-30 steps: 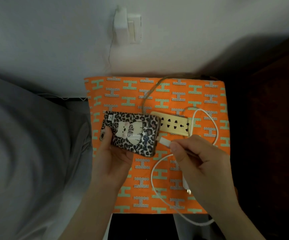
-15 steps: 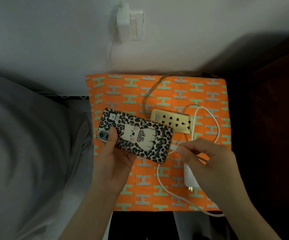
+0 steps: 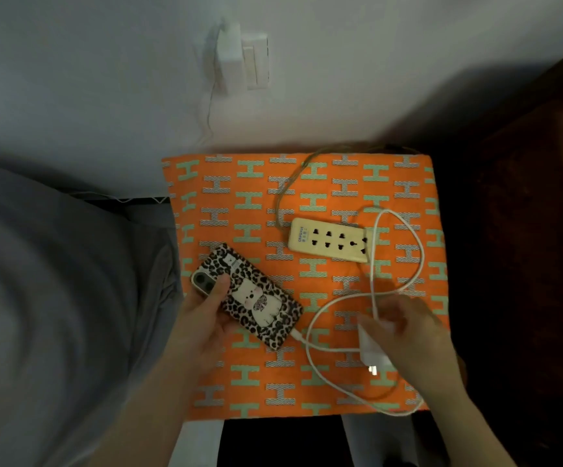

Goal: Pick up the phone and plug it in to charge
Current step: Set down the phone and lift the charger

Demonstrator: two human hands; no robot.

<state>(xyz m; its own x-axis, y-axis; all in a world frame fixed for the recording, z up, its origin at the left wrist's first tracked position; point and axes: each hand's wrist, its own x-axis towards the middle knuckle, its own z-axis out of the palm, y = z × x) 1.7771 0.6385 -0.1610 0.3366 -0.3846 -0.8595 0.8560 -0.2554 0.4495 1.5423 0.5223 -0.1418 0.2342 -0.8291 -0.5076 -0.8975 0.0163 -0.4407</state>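
Head view: the left hand (image 3: 202, 318) held the phone (image 3: 246, 294) face down near the left edge of the orange patterned cloth (image 3: 404, 183), thumb pressed on the back just beside the camera lenses, fingers wrapped underneath, grasping it; judged to be held at a slant so the bottom port faced the right hand; the phone looked raised off the cloth, though contact could not be ruled out. The phone wore a leopard-print case with a pale cartoon animal and a bow on the back; gold rim at the camera corner. The white cable (image 3: 310, 345) was seated in the bottom end of the phone; it ran in loose loops across the right half of the cloth, one loop lying over the right end of the power strip (image 3: 330, 244), another hanging past the front right corner. The right hand (image 3: 408, 335) was blurred; fingers curled over the white charger brick (image 3: 371, 348) near the front right of the cloth, prongs pointing toward the front edge; firm grip or only touching could not be told. The strip lay toward the back right, sockets up, all apparently free; judgement: phone end done, brick not yet in a socket.
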